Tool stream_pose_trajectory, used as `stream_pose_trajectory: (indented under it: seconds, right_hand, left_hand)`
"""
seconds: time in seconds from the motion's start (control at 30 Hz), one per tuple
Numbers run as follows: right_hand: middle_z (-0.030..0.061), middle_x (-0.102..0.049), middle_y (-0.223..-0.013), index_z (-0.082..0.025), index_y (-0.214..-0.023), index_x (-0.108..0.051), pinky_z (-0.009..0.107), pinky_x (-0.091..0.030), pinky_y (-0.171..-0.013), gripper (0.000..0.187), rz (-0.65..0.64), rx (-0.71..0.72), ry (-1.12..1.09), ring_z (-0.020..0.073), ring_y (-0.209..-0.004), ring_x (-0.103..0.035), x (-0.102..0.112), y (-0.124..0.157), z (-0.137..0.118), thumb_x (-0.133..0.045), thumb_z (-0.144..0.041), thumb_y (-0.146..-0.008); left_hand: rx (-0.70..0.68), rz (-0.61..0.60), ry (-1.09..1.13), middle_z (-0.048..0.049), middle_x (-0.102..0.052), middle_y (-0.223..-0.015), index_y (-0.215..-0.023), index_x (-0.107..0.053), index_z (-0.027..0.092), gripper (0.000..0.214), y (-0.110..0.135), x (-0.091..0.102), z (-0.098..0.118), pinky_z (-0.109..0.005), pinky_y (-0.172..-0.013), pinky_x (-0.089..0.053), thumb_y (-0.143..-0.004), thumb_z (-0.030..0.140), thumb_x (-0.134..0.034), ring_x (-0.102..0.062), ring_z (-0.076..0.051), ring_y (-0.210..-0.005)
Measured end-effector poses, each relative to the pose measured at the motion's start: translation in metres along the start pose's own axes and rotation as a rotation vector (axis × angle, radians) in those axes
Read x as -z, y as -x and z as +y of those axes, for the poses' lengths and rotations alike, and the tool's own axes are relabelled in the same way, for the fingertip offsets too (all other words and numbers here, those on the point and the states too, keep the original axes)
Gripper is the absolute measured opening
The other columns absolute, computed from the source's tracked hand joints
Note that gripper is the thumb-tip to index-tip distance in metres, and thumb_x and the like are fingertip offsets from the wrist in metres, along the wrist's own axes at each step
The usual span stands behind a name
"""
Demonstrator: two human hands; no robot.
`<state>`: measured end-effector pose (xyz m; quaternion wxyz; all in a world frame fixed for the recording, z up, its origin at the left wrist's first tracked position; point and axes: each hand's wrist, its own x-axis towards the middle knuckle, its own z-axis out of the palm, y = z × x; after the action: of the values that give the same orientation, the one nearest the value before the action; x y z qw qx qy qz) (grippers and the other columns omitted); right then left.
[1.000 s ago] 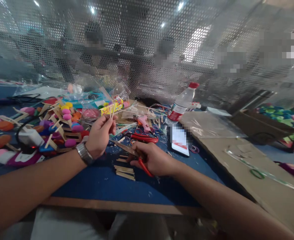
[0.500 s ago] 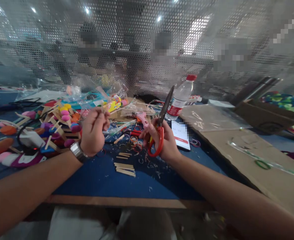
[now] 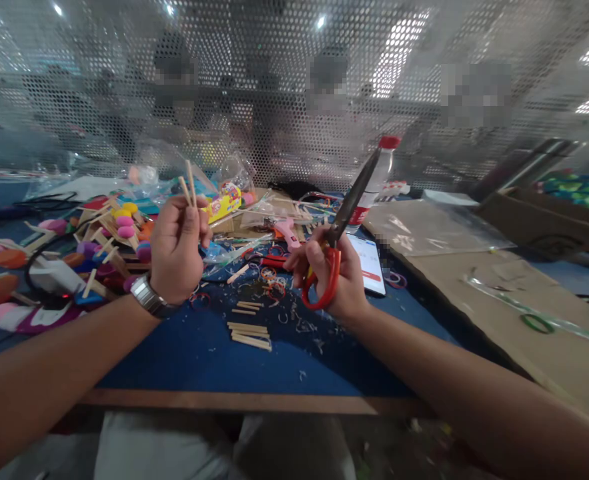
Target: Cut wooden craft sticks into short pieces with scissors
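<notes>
Two thin wooden sticks (image 3: 189, 183) stand up from my left hand (image 3: 177, 250), pinched between thumb and fingers. My right hand (image 3: 341, 280) is closed around red-handled scissors (image 3: 347, 217); their dark blades look shut and point up and to the right. Between and below my hands, short wooden sticks (image 3: 248, 335) lie in a row on the blue tabletop, with a few smaller sticks (image 3: 247, 307) just behind them. A pink glue gun (image 3: 287, 233) lies beyond, left of my right hand. Loose rubber bands (image 3: 274, 287) are scattered near it.
Colourful pieces with wooden sticks (image 3: 119, 233) are heaped at the left, by a white plug (image 3: 57, 277) with a cable. A bottle (image 3: 371, 190) with a red cap and a lit phone (image 3: 367, 263) are behind my right hand. Cardboard (image 3: 449, 293) and a box (image 3: 539, 220) are at right.
My left hand has turned, so the sticks now point upward in plain sight. The scissors have tilted further right and now overlap the bottle.
</notes>
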<state>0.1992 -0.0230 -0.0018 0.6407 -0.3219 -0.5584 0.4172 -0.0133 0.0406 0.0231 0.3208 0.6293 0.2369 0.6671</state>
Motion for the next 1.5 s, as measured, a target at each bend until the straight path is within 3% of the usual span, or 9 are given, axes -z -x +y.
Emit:
stream_pose_trajectory:
  seconds: [0.13, 0.23, 0.43, 0.67, 0.77, 0.9, 1.2, 1.37, 1.5]
  right_hand:
    - [-0.0067, -0.06, -0.063, -0.027, -0.087, -0.045, 0.024, -0.038, -0.036, 0.033, 0.028, 0.012, 0.032, 0.0098, -0.038, -0.053, 0.001, -0.002, -0.002, -0.067, -0.051, -0.086]
    - [-0.007, -0.058, -0.061, -0.027, -0.085, -0.045, 0.024, -0.035, -0.035, 0.035, 0.058, 0.038, 0.056, 0.0097, -0.037, -0.051, 0.004, -0.006, -0.008, -0.069, -0.053, -0.083]
    - [-0.0078, -0.052, -0.057, -0.027, -0.084, -0.044, 0.023, -0.033, -0.035, 0.035, 0.136, 0.033, 0.138, 0.0079, -0.038, -0.045, 0.011, -0.017, -0.014, -0.073, -0.047, -0.081]
    - [-0.0058, -0.058, -0.066, -0.025, -0.087, -0.047, 0.024, -0.035, -0.04, 0.038, -0.116, -0.168, 0.25, 0.0076, -0.041, -0.046, 0.008, -0.012, 0.002, -0.076, -0.047, -0.076]
    - [-0.0037, -0.058, -0.073, -0.023, -0.087, -0.051, 0.026, -0.043, -0.052, 0.037, -0.232, -0.124, 0.381, 0.0112, -0.057, -0.054, 0.007, -0.006, 0.009, -0.08, -0.041, -0.073]
    - [-0.0044, -0.054, -0.07, -0.022, -0.089, -0.051, 0.027, -0.044, -0.053, 0.037, -0.253, -0.119, 0.393, 0.0121, -0.058, -0.053, 0.007, -0.003, 0.012, -0.08, -0.038, -0.072]
    - [-0.0049, -0.054, -0.07, -0.024, -0.083, -0.046, 0.027, -0.051, -0.047, 0.035, -0.153, -0.144, 0.138, 0.0129, -0.056, -0.059, 0.007, -0.01, 0.0, -0.078, -0.033, -0.072]
    - [-0.0072, -0.05, -0.063, -0.026, -0.082, -0.045, 0.027, -0.051, -0.046, 0.03, 0.001, -0.144, 0.147, 0.0119, -0.052, -0.058, 0.009, -0.015, 0.003, -0.073, -0.028, -0.073]
    - [-0.0066, -0.054, -0.06, -0.026, -0.082, -0.044, 0.026, -0.049, -0.045, 0.036, 0.0, -0.205, 0.164, 0.0132, -0.054, -0.06, 0.009, -0.018, 0.011, -0.078, -0.034, -0.071]
  left_hand:
    - [0.019, -0.188, -0.314, 0.0015, -0.053, -0.066, -0.097, -0.065, 0.019, 0.023, 0.014, -0.003, 0.005, -0.023, -0.051, -0.04, -0.097, 0.038, -0.052, -0.049, -0.01, -0.054]
    - [-0.08, -0.368, -0.551, -0.0031, -0.067, -0.078, -0.096, -0.068, 0.016, 0.021, 0.022, -0.006, 0.009, -0.025, -0.064, -0.047, -0.095, 0.033, -0.054, -0.059, -0.013, -0.068]
    - [-0.092, -0.628, -0.594, -0.0044, -0.075, -0.087, -0.094, -0.071, 0.017, 0.02, 0.028, -0.01, 0.008, -0.025, -0.068, -0.05, -0.094, 0.03, -0.055, -0.067, -0.016, -0.077]
    - [-0.136, -0.945, -0.626, -0.0034, -0.074, -0.081, -0.089, -0.074, 0.019, 0.013, 0.027, -0.008, 0.011, -0.031, -0.077, -0.051, -0.085, 0.021, -0.062, -0.067, -0.018, -0.081]
    - [-0.1, -0.772, -0.618, -0.0053, -0.074, -0.086, -0.09, -0.075, 0.018, 0.015, 0.029, -0.008, 0.011, -0.03, -0.077, -0.052, -0.086, 0.023, -0.061, -0.068, -0.018, -0.082]
    - [-0.055, -0.562, -0.593, -0.0063, -0.075, -0.087, -0.09, -0.074, 0.016, 0.015, 0.029, -0.008, 0.007, -0.029, -0.073, -0.054, -0.086, 0.027, -0.064, -0.069, -0.018, -0.08]
    - [-0.017, -0.511, -0.617, -0.0059, -0.077, -0.093, -0.093, -0.076, 0.017, 0.019, 0.029, -0.008, 0.003, -0.029, -0.08, -0.056, -0.088, 0.031, -0.063, -0.071, -0.019, -0.087]
    - [-0.101, -0.352, -0.588, -0.0071, -0.075, -0.093, -0.094, -0.071, 0.016, 0.018, 0.025, -0.009, 0.006, -0.031, -0.082, -0.053, -0.092, 0.029, -0.059, -0.068, -0.018, -0.088]
    - [-0.108, -0.322, -0.547, -0.0065, -0.073, -0.091, -0.091, -0.07, 0.017, 0.017, 0.023, -0.009, 0.007, -0.031, -0.081, -0.052, -0.093, 0.029, -0.058, -0.066, -0.017, -0.086]
